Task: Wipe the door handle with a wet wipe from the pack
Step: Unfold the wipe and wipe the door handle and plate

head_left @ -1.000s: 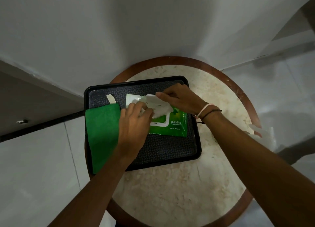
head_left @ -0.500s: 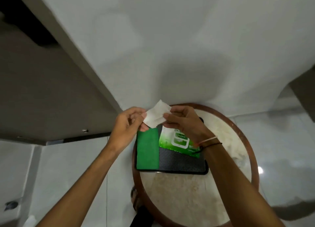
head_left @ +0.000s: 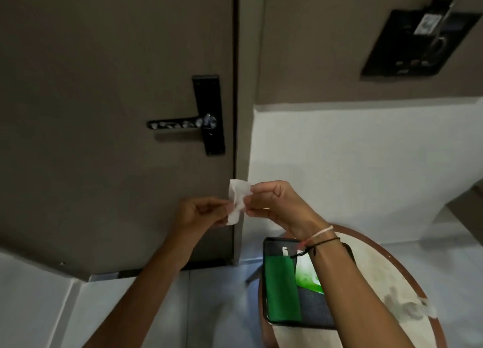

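Observation:
A white wet wipe (head_left: 237, 203) is pinched between my left hand (head_left: 201, 213) and my right hand (head_left: 277, 207), held in the air in front of the brown door (head_left: 104, 86). The black lever door handle (head_left: 180, 124) sits on its black plate (head_left: 209, 114) above and left of the wipe, with whitish smears on the lever. The green wet wipe pack (head_left: 307, 278) lies on the black tray (head_left: 269, 245) below my right wrist, partly hidden by my forearm.
A green cloth (head_left: 282, 287) lies on the tray's left side. The tray rests on a round marble table (head_left: 392, 282) with a wooden rim; a crumpled white wipe (head_left: 418, 308) lies at its right. A black wall panel (head_left: 418, 41) hangs upper right.
The wipe came out of the pack and both hands lifted it. My view swung up and left from the table to the door and its handle.

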Demonstrator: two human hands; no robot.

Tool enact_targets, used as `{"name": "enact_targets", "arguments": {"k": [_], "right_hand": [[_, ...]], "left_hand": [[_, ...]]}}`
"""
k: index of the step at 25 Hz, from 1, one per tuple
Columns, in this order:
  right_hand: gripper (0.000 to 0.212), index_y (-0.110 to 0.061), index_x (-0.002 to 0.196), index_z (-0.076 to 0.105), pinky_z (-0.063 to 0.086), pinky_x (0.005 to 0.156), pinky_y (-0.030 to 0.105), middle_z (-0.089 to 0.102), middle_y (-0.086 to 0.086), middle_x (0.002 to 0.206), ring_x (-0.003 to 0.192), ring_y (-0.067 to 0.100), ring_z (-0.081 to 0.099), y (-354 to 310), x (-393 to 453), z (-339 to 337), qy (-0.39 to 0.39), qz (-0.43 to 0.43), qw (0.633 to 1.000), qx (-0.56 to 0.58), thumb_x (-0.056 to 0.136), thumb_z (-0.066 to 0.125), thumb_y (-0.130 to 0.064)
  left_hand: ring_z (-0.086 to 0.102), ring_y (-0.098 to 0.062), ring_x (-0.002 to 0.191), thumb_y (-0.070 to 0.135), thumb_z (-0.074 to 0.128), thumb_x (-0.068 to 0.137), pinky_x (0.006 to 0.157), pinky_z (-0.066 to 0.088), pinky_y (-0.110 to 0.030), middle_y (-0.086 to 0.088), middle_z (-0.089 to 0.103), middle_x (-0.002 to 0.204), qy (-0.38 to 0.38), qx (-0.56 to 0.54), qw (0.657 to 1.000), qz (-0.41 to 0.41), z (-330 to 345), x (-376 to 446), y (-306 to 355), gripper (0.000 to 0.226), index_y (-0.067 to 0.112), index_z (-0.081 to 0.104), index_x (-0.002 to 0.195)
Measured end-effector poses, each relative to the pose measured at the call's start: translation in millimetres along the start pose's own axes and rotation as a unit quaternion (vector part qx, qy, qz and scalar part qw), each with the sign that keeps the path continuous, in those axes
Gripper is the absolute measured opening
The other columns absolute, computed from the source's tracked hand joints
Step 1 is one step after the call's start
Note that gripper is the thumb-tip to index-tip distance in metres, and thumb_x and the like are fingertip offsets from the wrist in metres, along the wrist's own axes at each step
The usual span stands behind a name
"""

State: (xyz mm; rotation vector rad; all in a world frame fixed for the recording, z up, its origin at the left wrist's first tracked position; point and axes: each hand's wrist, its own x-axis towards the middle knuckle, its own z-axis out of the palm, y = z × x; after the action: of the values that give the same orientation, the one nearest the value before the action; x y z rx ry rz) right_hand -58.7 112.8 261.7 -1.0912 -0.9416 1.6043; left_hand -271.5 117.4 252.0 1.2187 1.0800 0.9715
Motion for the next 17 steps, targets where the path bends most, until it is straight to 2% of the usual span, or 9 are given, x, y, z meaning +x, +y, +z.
{"name": "enact_targets", "arguments": {"k": [2,4,6,8,11,12,14,15,17], "right_hand": [[0.037,-0.014,0.07,0.08,0.063,0.06,0.024,0.079,0.006,0.07,0.063,0.016,0.076,-4.1,13.6,30.3,0.022,0.013,1.0,0.01,0.086,0.064,0.015],[0.041,-0.015,0.068,0.082,0.063,0.059,0.024,0.079,0.006,0.069,0.062,0.015,0.076,-3.9,22.7,50.2,0.037,0.02,0.999,0.034,0.088,0.061,0.014],[0.039,-0.014,0.071,0.083,0.063,0.059,0.023,0.079,0.007,0.07,0.062,0.016,0.076,-4.3,27.8,67.2,0.048,0.027,0.998,0.043,0.089,0.06,0.013],[0.032,-0.011,0.077,0.083,0.063,0.06,0.023,0.079,0.009,0.074,0.064,0.017,0.076,-7.4,33.7,78.8,0.052,0.029,0.997,0.041,0.089,0.062,0.011],[0.017,-0.005,0.093,0.08,0.064,0.068,0.03,0.077,0.016,0.091,0.077,0.02,0.076,-16.6,40.2,91.1,0.071,0.02,0.993,0.09,0.082,0.067,-0.004],[0.028,0.0,0.107,0.075,0.063,0.078,0.036,0.074,0.02,0.106,0.091,0.025,0.073,-16.8,40.3,93.9,0.072,0.027,0.987,0.138,0.083,0.068,-0.012],[0.055,0.004,0.132,0.062,0.055,0.097,0.046,0.064,0.026,0.13,0.118,0.035,0.062,-7.3,36.8,100.7,0.057,0.058,0.963,0.258,0.092,0.063,-0.035],[0.059,0.003,0.134,0.061,0.055,0.1,0.048,0.063,0.027,0.132,0.122,0.038,0.06,-0.3,32.6,108.2,0.049,0.068,0.95,0.301,0.094,0.061,-0.04],[0.045,0.002,0.126,0.068,0.057,0.099,0.051,0.066,0.03,0.128,0.122,0.043,0.063,9.6,26.1,123.1,0.052,0.078,0.932,0.35,0.094,0.066,-0.03]], "left_hand": [[0.079,-0.02,0.088,0.016,0.076,0.082,0.075,0.067,-0.024,-0.009,0.083,0.094,-0.01,-0.066,0.997,-0.05,-40.0,8.7,6.4,0.025,0.004,0.077,0.104],[0.078,-0.028,0.095,0.014,0.071,0.09,0.083,0.067,-0.036,-0.015,0.081,0.102,0.009,-0.096,0.993,-0.07,-65.5,18.5,15.3,0.023,-0.001,0.073,0.109],[0.079,-0.025,0.09,0.019,0.074,0.088,0.078,0.067,-0.035,-0.008,0.083,0.097,0.01,-0.089,0.994,-0.054,-75.4,26.6,23.9,0.018,0.008,0.076,0.103],[0.079,-0.017,0.088,0.02,0.082,0.081,0.076,0.067,-0.032,0.002,0.084,0.091,0.001,-0.03,0.999,-0.021,-80.2,31.9,31.5,0.017,0.019,0.078,0.098],[0.078,-0.029,0.095,0.006,0.078,0.091,0.081,0.063,-0.04,-0.009,0.083,0.095,-0.024,0.0,1.0,-0.009,-89.7,42.3,35.2,0.011,0.008,0.079,0.101],[0.078,-0.032,0.097,0.006,0.077,0.092,0.083,0.063,-0.041,-0.012,0.083,0.098,-0.038,-0.012,0.999,-0.014,-91.4,44.8,37.6,0.012,0.006,0.079,0.104],[0.078,-0.03,0.094,0.007,0.079,0.09,0.076,0.064,-0.037,-0.01,0.083,0.096,-0.054,-0.001,0.998,-0.011,-89.9,49.7,43.9,0.011,0.007,0.078,0.101],[0.079,-0.027,0.089,0.007,0.082,0.087,0.068,0.065,-0.03,-0.008,0.083,0.091,-0.049,0.027,0.998,0.001,-87.4,51.3,46.6,0.009,0.009,0.077,0.095],[0.076,-0.014,0.077,0.006,0.086,0.083,0.056,0.056,-0.013,-0.002,0.078,0.079,-0.019,0.096,0.994,0.047,-83.1,52.8,50.5,0.018,0.015,0.07,0.083]]}}
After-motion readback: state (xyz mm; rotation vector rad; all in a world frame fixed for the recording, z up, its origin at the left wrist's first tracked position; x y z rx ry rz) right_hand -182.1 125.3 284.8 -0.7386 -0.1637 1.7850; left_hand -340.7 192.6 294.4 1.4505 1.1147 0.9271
